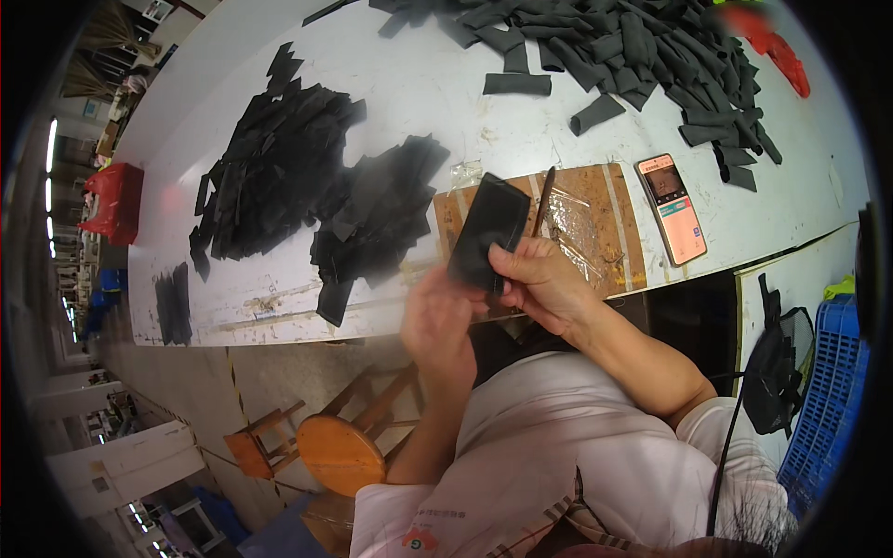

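Right hand (549,284) pinches one black piece (491,223) above one brown board (609,205) at the worktop's (409,102) near edge; left hand (437,321), blurred, beside it, grip unclear. Bare room lies beyond.

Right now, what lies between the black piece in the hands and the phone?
Between the black piece and phone, the head view shows a slim dark stick, glossy patch, brown board and white table.

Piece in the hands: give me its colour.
The held piece is black; the head view, the only one, shows it best.
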`<state>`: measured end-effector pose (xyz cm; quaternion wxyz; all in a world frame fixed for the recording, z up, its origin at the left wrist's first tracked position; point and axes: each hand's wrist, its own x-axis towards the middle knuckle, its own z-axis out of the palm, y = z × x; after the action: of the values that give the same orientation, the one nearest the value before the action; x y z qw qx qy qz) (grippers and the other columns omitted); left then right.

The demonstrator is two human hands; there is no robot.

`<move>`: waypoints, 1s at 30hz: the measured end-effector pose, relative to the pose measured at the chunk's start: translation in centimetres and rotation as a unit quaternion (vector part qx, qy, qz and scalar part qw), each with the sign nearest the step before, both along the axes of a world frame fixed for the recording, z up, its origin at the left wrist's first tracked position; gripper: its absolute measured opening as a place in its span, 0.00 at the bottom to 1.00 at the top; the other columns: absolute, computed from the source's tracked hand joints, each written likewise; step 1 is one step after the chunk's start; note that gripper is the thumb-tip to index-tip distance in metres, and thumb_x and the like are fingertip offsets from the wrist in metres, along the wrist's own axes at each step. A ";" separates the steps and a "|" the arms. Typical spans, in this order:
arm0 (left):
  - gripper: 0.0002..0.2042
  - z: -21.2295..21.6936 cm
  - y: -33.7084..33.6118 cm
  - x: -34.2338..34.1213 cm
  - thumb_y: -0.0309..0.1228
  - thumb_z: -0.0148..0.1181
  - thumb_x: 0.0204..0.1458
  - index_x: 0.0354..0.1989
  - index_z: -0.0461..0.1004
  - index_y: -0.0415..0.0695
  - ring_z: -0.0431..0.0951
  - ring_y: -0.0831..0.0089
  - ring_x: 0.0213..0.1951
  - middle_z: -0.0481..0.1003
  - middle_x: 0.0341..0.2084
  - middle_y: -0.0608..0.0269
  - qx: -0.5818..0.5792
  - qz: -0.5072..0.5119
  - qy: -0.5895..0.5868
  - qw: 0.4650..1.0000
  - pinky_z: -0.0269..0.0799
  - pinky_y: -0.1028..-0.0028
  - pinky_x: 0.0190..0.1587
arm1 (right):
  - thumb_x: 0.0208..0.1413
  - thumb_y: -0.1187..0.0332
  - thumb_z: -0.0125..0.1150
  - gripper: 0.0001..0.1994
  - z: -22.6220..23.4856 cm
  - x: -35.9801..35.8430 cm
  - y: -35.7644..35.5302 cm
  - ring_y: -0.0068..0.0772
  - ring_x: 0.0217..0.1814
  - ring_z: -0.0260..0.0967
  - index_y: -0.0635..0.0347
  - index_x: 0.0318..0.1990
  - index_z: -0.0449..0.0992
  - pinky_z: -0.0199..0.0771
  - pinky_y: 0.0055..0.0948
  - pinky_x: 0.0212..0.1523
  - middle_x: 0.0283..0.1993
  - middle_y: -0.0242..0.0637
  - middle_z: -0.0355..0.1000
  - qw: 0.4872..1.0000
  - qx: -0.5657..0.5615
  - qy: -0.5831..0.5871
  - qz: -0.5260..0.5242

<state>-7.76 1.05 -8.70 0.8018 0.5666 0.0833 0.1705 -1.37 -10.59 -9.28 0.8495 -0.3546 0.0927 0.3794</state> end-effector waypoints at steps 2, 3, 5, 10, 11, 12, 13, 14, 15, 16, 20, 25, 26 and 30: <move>0.15 -0.1 0.0 -0.3 0.24 0.47 0.49 0.44 0.59 0.29 0.71 0.73 0.32 0.69 0.32 0.52 -0.020 -0.021 0.006 1.000 0.68 0.77 0.34 | 0.50 0.65 0.54 0.08 0.0 -0.3 0.2 0.11 0.17 0.57 0.59 0.26 0.71 0.58 0.11 0.17 0.21 0.27 0.67 0.999 -0.025 -0.032 -0.031; 0.14 0.0 -0.1 -0.3 0.22 0.47 0.48 0.43 0.61 0.30 0.71 0.73 0.31 0.70 0.31 0.53 -0.046 -0.018 0.011 0.999 0.68 0.77 0.33 | 0.50 0.65 0.54 0.08 0.1 -0.4 0.2 0.11 0.17 0.57 0.59 0.26 0.71 0.58 0.11 0.17 0.21 0.27 0.67 0.999 -0.024 -0.032 -0.027; 0.13 0.2 0.0 -0.3 0.20 0.47 0.47 0.42 0.62 0.31 0.72 0.72 0.30 0.70 0.29 0.54 -0.072 -0.014 0.017 0.997 0.68 0.77 0.33 | 0.51 0.65 0.54 0.09 0.5 -0.5 0.1 0.11 0.16 0.57 0.60 0.25 0.71 0.57 0.10 0.15 0.20 0.28 0.67 0.999 -0.024 -0.030 -0.019; 0.09 0.3 0.4 0.0 0.23 0.47 0.49 0.38 0.64 0.32 0.73 0.73 0.25 0.71 0.26 0.55 -0.095 -0.020 0.043 0.994 0.70 0.77 0.30 | 0.51 0.65 0.53 0.09 0.2 -0.7 0.4 0.10 0.15 0.57 0.60 0.25 0.71 0.57 0.09 0.15 0.21 0.28 0.67 1.000 -0.011 -0.007 -0.012; 0.09 0.2 0.5 0.0 0.23 0.47 0.49 0.38 0.64 0.32 0.73 0.73 0.25 0.71 0.26 0.55 -0.095 -0.020 0.044 0.994 0.70 0.77 0.30 | 0.51 0.65 0.53 0.09 0.1 -0.8 0.4 0.10 0.15 0.57 0.60 0.25 0.72 0.57 0.09 0.15 0.21 0.27 0.68 1.000 -0.014 -0.004 -0.016; 0.08 0.1 0.5 0.0 0.22 0.48 0.49 0.37 0.64 0.32 0.73 0.73 0.25 0.71 0.26 0.56 -0.102 -0.021 0.050 0.993 0.70 0.77 0.30 | 0.51 0.65 0.53 0.09 0.1 -0.8 0.4 0.10 0.15 0.57 0.60 0.25 0.72 0.57 0.09 0.15 0.21 0.27 0.68 1.000 -0.015 -0.003 -0.016; 0.08 0.1 0.6 0.0 0.22 0.48 0.49 0.37 0.65 0.33 0.73 0.74 0.24 0.72 0.25 0.56 -0.108 -0.022 0.055 0.992 0.70 0.77 0.29 | 0.51 0.65 0.53 0.09 0.2 -0.8 0.5 0.10 0.16 0.57 0.60 0.25 0.72 0.57 0.09 0.15 0.21 0.27 0.68 1.000 -0.022 0.000 -0.015; 0.08 0.2 0.6 -0.1 0.22 0.48 0.49 0.37 0.65 0.33 0.73 0.74 0.24 0.72 0.25 0.56 -0.108 -0.022 0.055 0.992 0.70 0.77 0.29 | 0.51 0.65 0.53 0.09 0.3 -0.8 0.6 0.10 0.16 0.57 0.60 0.25 0.72 0.57 0.09 0.15 0.21 0.27 0.67 0.999 -0.030 0.002 -0.015; 0.08 0.3 0.6 -0.1 0.21 0.48 0.49 0.37 0.65 0.33 0.73 0.74 0.24 0.72 0.25 0.56 -0.108 -0.020 0.056 0.992 0.70 0.77 0.29 | 0.51 0.65 0.53 0.09 0.3 -0.9 0.6 0.10 0.16 0.57 0.60 0.25 0.72 0.57 0.09 0.15 0.21 0.27 0.67 0.999 -0.030 0.003 -0.014; 0.08 0.4 0.6 -0.2 0.21 0.48 0.48 0.37 0.65 0.33 0.73 0.74 0.24 0.72 0.24 0.56 -0.109 -0.019 0.056 0.992 0.70 0.77 0.29 | 0.51 0.65 0.53 0.09 0.4 -0.9 0.6 0.10 0.16 0.57 0.60 0.25 0.72 0.57 0.09 0.15 0.21 0.27 0.68 0.999 -0.033 0.000 -0.014; 0.08 0.2 0.7 -0.2 0.21 0.48 0.49 0.37 0.65 0.33 0.73 0.74 0.25 0.72 0.24 0.56 -0.106 -0.023 0.061 0.992 0.70 0.78 0.29 | 0.51 0.65 0.53 0.09 -0.2 -0.9 0.6 0.09 0.16 0.57 0.60 0.26 0.72 0.57 0.08 0.15 0.21 0.27 0.68 1.000 -0.020 -0.002 -0.018; 0.08 0.2 0.7 -0.4 0.21 0.48 0.48 0.37 0.65 0.33 0.73 0.74 0.24 0.72 0.24 0.56 -0.108 -0.028 0.067 0.991 0.70 0.78 0.28 | 0.51 0.65 0.53 0.09 -0.4 -1.0 0.4 0.09 0.16 0.57 0.59 0.26 0.72 0.57 0.08 0.15 0.21 0.27 0.68 0.999 -0.028 -0.006 -0.023; 0.08 0.2 0.7 -0.5 0.21 0.48 0.48 0.37 0.65 0.33 0.73 0.74 0.24 0.72 0.24 0.56 -0.108 -0.028 0.068 0.991 0.70 0.78 0.28 | 0.51 0.65 0.53 0.09 -0.3 -1.0 0.4 0.09 0.16 0.57 0.59 0.26 0.72 0.57 0.08 0.15 0.21 0.27 0.68 0.999 -0.028 0.000 -0.024; 0.07 -0.3 0.8 -0.1 0.21 0.48 0.48 0.36 0.65 0.33 0.73 0.74 0.23 0.72 0.24 0.56 -0.114 -0.027 0.085 0.989 0.70 0.79 0.27 | 0.51 0.65 0.53 0.08 -0.2 -0.8 0.3 0.09 0.16 0.57 0.59 0.27 0.72 0.56 0.08 0.15 0.22 0.27 0.68 0.999 -0.040 -0.007 -0.014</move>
<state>-7.86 1.81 -9.03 0.8556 0.4858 0.1548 0.0887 -2.22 -10.24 -9.50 0.8404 -0.3901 0.1067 0.3609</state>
